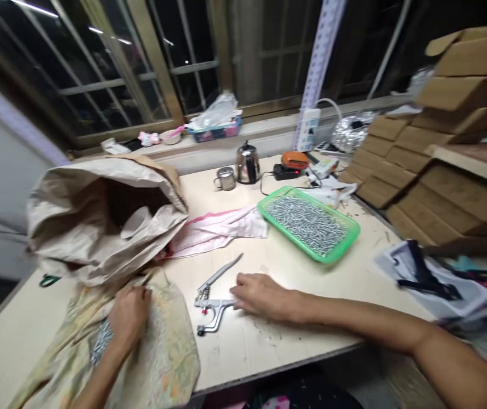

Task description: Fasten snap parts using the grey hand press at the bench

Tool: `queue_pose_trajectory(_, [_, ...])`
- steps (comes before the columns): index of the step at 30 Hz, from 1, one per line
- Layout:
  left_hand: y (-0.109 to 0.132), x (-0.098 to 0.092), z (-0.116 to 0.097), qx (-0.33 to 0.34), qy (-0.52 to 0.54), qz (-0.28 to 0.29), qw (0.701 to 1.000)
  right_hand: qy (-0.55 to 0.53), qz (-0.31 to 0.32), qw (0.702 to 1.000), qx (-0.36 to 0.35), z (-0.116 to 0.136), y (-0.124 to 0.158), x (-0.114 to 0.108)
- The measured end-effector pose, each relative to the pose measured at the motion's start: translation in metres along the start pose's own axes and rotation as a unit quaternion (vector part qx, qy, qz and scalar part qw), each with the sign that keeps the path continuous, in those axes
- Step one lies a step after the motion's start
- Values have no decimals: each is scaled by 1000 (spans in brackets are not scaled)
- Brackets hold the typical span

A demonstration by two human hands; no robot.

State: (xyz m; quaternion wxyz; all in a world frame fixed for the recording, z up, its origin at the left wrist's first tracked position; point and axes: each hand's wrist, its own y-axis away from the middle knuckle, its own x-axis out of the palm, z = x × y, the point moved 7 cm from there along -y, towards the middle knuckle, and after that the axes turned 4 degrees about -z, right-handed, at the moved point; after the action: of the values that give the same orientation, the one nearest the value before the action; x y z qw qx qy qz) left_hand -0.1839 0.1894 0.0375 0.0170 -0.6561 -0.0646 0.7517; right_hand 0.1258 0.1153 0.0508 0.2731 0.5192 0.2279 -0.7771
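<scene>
Silver snap pliers (215,309) lie on the table with their handles spread apart. My right hand (263,295) is at the end of the lower handle, fingers closed around it. On the left, my left hand (130,312) rests over a patterned cloth (171,341), its fingers curled. What it pinches, if anything, is too small and blurred to make out. Small silver metal pieces (102,339) lie on the cloth beside that hand. A green plastic tray (337,255) full of similar slim metal pieces stands beyond my right hand.
A large open paper sack (73,199) with a white cup inside stands at the left. Behind are a pink-white towel (226,230), a steel mug (226,179) and a kettle (247,165). Stacked cardboard boxes (448,187) and papers (473,289) crowd the right side.
</scene>
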Motion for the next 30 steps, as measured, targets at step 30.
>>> queue_pose_trajectory(30, [124,7,-99,-211,634,189,719,75,-9,993,-92,27,9,25])
